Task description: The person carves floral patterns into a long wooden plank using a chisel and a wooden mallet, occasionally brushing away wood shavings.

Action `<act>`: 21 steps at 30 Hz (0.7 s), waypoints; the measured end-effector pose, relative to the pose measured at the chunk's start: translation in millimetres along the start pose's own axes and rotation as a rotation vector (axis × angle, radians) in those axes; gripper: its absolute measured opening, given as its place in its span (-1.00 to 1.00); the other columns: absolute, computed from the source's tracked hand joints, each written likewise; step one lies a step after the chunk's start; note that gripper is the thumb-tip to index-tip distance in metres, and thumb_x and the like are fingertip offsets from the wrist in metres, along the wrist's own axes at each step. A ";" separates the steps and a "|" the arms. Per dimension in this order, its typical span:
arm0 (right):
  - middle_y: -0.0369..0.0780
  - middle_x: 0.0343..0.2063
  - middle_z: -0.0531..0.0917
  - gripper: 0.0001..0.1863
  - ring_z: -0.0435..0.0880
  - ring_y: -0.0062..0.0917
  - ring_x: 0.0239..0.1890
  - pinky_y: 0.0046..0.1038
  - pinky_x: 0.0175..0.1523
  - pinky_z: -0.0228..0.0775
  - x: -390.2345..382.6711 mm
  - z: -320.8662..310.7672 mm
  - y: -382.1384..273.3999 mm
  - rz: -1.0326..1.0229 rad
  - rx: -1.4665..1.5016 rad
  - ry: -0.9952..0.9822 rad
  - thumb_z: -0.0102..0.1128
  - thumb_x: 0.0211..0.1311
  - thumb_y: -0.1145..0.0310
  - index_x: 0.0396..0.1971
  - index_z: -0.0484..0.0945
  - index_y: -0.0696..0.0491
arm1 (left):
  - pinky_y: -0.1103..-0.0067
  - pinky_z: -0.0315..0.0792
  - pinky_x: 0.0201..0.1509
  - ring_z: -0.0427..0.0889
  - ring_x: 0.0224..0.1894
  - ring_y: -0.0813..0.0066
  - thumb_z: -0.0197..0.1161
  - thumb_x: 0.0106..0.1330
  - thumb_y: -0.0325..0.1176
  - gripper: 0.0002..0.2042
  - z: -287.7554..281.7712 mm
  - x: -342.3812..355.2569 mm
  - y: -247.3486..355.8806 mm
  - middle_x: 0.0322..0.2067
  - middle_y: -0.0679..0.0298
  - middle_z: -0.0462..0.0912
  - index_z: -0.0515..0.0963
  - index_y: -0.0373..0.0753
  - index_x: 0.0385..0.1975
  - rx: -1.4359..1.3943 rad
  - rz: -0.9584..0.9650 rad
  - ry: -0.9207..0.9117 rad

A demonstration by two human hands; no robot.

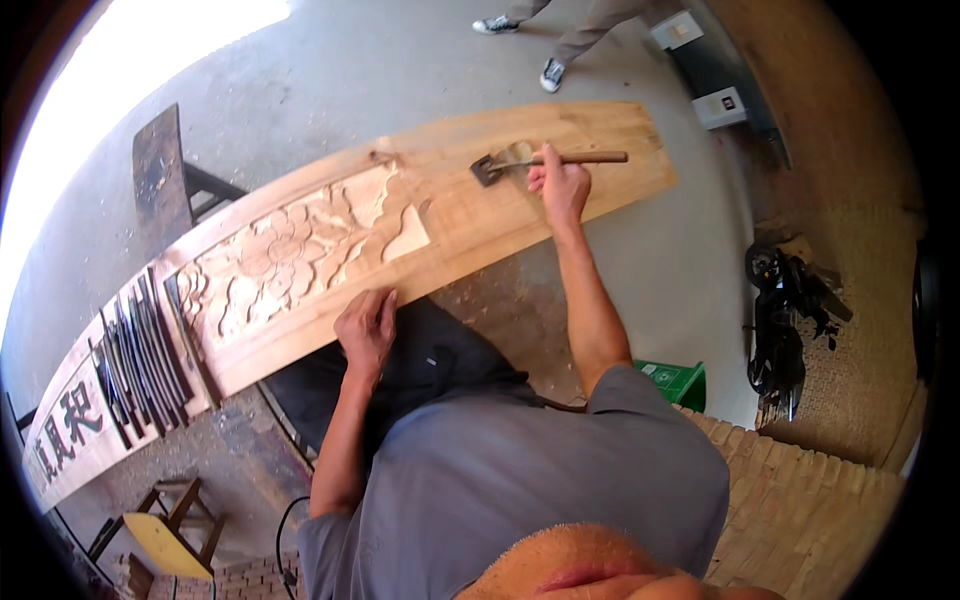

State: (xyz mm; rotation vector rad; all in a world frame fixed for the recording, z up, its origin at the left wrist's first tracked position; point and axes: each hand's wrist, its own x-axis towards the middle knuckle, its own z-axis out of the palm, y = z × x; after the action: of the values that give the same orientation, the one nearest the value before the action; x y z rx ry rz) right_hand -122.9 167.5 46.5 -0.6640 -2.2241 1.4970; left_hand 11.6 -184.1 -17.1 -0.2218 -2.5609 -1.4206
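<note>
A long wooden board [500, 225] crosses the view, with a carved floral panel [290, 260] at its middle, a row of slender dark-handled tools [143, 355] farther left and dark lettering at the left end. My right hand [560, 185] is closed on a wooden-handled brush-like tool [598, 157] over the plain right section; its dark head is at that surface, slightly blurred. My left hand [367, 330] has curled fingers on the board's near edge, below the carving.
Another person's legs [585, 30] are beyond the board. Around it are a dark plank stand [160, 170], yellow chair [165, 540], green bin [675, 382], black motorbike [775, 330], grey bench with white boxes [750, 140] and stacked wood blocks [790, 500]. Dark cloth lies under the board.
</note>
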 end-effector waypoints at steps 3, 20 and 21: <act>-0.20 -0.63 0.75 -0.50 0.68 -0.57 -0.63 -0.47 -0.39 0.54 5.2 2.9 -1.0 -0.023 -0.056 0.037 0.29 0.57 0.07 -0.32 0.82 0.27 | 0.30 0.52 -0.33 0.68 -0.46 0.09 0.48 0.39 -0.45 -0.93 11.3 3.8 -11.6 -0.50 0.11 0.65 0.72 -0.24 -0.32 -0.042 -0.006 0.009; -0.28 -0.40 0.85 -0.87 0.76 -0.69 -0.40 -0.57 -0.27 0.57 -59.9 46.2 -75.5 -0.547 -0.283 -0.052 0.56 0.37 0.45 -0.18 0.81 0.16 | 0.43 0.51 -0.36 0.65 -0.47 0.28 0.47 0.43 -0.47 -0.94 -27.2 -23.1 -6.4 -0.46 0.14 0.68 0.78 -0.28 -0.19 -0.099 -0.169 -0.055; -0.26 -0.34 0.87 -0.86 0.76 -0.68 -0.38 -0.55 -0.27 0.58 -63.3 40.5 -82.9 -0.549 -0.329 -0.020 0.54 0.39 0.45 -0.14 0.81 0.17 | 0.40 0.54 -0.34 0.69 -0.45 0.22 0.48 0.41 -0.46 -0.95 -32.8 -24.0 -4.0 -0.45 0.15 0.71 0.78 -0.26 -0.23 -0.081 -0.213 -0.048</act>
State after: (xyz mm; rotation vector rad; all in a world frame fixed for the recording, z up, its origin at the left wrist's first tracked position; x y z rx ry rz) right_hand -107.8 73.9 106.0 -0.0966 -2.4226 0.8826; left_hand 37.4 -214.9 -9.4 0.0062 -2.6341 -1.6134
